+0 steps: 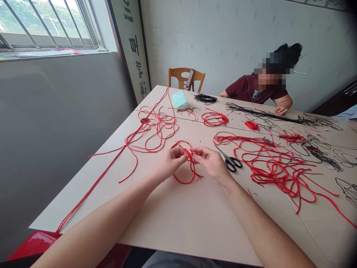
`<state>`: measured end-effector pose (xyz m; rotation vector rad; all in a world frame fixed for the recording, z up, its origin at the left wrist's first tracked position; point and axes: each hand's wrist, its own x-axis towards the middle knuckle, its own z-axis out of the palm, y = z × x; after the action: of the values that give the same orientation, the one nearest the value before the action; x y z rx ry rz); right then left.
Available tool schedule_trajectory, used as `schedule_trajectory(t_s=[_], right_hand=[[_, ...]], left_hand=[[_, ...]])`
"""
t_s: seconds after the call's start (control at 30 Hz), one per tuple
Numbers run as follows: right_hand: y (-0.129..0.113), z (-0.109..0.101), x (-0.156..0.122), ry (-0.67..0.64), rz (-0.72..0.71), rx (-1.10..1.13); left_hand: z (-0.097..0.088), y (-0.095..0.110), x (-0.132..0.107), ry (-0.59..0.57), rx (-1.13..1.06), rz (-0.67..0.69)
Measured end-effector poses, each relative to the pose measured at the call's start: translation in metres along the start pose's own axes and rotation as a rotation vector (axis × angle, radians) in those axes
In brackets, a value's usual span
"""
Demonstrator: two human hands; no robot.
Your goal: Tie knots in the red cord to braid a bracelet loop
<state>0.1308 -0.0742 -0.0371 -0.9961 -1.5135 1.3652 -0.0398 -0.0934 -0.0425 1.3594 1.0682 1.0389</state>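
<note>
Over the middle of the table, both my hands pinch a red braided cord (187, 182) at a knotted part between them. My left hand (176, 160) has its thumb and forefinger closed on the cord from the left. From the right, my right hand (208, 159) grips the same knot with thumb and fingers. One loop of the cord rises above the hands, and another hangs below with a loose end to the right. The fingertips partly cover the knot. Black-handled scissors (231, 160) lie just right of my right hand.
Thin red cords (156, 126) run along the table's left side. Heaped red braided cord (275, 171) and black cord (267, 113) cover the right. A coiled red bundle (214, 119) and a turquoise packet (180, 99) lie farther back. Across the table sits a person (245, 89).
</note>
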Motion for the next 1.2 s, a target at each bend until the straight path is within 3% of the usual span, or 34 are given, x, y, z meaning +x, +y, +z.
schedule_trajectory(t_s=[0.17,0.43,0.67,0.83,1.07,1.2], right_hand=[[-0.007,0.003,-0.004,-0.025,0.042,0.020],[-0.001,0.004,-0.002,0.131,0.022,-0.013],[-0.004,0.000,0.000,0.159,0.098,0.297],[-0.001,-0.001,0.002,0.248,0.116,0.401],[0.000,-0.001,0.005,0.358,0.006,0.377],[-0.001,-0.005,0.005,0.355,0.002,0.367]], left_hand=[[0.000,-0.001,0.002,0.017,0.025,0.030],[0.002,0.004,-0.001,0.072,0.120,0.019],[0.002,0.004,-0.002,0.074,-0.010,-0.040],[0.002,0.007,-0.002,0.006,-0.033,-0.175],[0.005,0.007,-0.002,-0.071,-0.060,-0.216],[0.004,0.005,-0.002,-0.139,-0.238,-0.238]])
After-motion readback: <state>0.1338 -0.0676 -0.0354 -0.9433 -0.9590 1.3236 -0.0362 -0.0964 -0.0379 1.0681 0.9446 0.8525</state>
